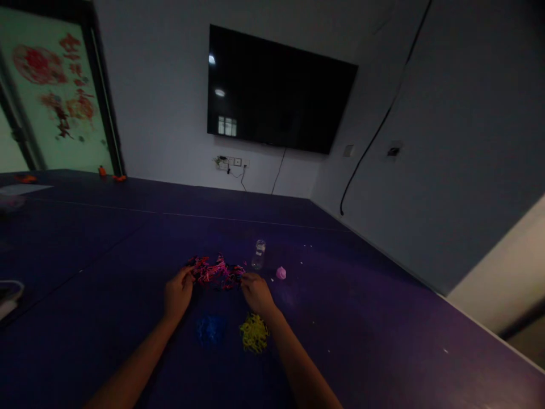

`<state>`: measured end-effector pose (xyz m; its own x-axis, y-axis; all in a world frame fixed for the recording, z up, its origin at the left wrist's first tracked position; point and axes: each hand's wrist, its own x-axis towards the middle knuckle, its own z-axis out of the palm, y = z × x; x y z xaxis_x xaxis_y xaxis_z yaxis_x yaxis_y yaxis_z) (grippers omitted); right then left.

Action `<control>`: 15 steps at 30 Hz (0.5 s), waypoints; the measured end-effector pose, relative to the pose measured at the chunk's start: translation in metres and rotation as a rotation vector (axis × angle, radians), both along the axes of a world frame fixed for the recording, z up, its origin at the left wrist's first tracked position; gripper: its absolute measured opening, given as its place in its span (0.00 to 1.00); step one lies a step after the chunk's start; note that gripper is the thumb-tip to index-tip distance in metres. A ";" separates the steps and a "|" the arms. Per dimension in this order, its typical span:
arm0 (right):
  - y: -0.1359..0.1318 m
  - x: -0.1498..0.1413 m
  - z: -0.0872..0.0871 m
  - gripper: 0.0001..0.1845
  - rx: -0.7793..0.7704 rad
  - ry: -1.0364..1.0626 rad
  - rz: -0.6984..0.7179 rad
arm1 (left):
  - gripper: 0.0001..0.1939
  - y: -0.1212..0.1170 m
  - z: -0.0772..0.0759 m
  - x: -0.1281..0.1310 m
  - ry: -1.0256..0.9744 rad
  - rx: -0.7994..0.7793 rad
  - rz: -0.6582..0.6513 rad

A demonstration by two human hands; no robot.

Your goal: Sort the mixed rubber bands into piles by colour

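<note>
A tangled heap of small pink, red and dark pieces (215,271) lies on the dark purple table (361,318). My left hand (177,294) rests at the heap's left edge, fingers curled onto it. My right hand (256,292) touches the heap's right edge, fingers bent down in a pinch. Whether either hand holds a piece is too dim to tell. Nearer to me lie a small blue pile (210,330) and a yellow pile (254,333), between my forearms.
A small clear bottle (258,254) stands just beyond my right hand, with a pink lump (280,273) beside it. A black screen (275,91) hangs on the far wall. A white object (9,295) sits at the table's left edge.
</note>
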<state>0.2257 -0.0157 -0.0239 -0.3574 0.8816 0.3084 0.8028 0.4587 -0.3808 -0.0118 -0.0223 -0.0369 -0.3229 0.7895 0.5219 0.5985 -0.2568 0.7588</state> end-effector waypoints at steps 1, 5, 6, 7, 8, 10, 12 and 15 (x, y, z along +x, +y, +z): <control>0.006 -0.001 -0.004 0.16 0.002 0.001 -0.011 | 0.18 0.001 0.000 0.001 0.009 -0.008 -0.004; 0.017 -0.003 -0.017 0.16 0.018 -0.009 -0.014 | 0.18 -0.001 -0.002 0.002 0.004 -0.015 -0.046; 0.018 -0.003 -0.019 0.16 0.021 -0.016 -0.011 | 0.18 -0.002 -0.002 0.002 -0.004 -0.014 -0.065; 0.019 -0.003 -0.020 0.16 0.023 -0.019 -0.010 | 0.18 -0.002 -0.002 0.002 -0.010 -0.013 -0.084; 0.019 -0.003 -0.021 0.16 0.025 -0.020 -0.012 | 0.18 -0.003 -0.001 0.002 -0.015 -0.011 -0.100; 0.019 -0.002 -0.020 0.16 0.028 -0.011 -0.014 | 0.18 -0.002 0.000 0.002 -0.017 -0.012 -0.125; 0.018 -0.001 -0.019 0.16 0.031 0.000 -0.009 | 0.18 -0.001 0.000 0.004 -0.013 -0.014 -0.136; 0.016 0.002 -0.019 0.16 0.032 0.015 0.013 | 0.18 0.003 -0.002 0.007 -0.001 -0.010 -0.168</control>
